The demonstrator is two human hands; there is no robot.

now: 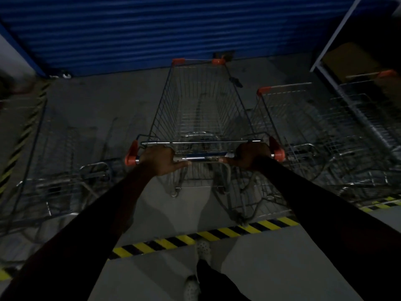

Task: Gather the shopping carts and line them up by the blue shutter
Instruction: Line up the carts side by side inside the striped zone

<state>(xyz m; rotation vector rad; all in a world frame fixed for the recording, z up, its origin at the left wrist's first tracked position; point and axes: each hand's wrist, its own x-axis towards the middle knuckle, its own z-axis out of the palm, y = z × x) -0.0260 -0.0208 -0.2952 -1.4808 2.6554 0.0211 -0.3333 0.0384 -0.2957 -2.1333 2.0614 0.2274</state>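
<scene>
Two hands hold the handle bar [201, 158] of one shopping cart [199, 109]. The left hand [160, 158] curls over the bar near its orange left end cap, with the thumb stretched along the bar. The right hand [251, 156] wraps the bar near the right end cap. This held cart points nose-first at the blue shutter [152, 29], its orange front corners close to the shutter's foot. Just right of the held cart a second cart [303, 131] stands parallel, close beside it. Right of that is a third cart [368, 118], blurred. Left of the held cart, across a gap, a fourth cart [43, 159] shows dimly. Behind the held cart, toward the person, a yellow-and-black striped line [217, 233] crosses the grey floor, with a pale shoe [202, 249] just behind it. Far right of the held cart, a white-framed rack [338, 33] holds a cardboard box [351, 59].
</scene>
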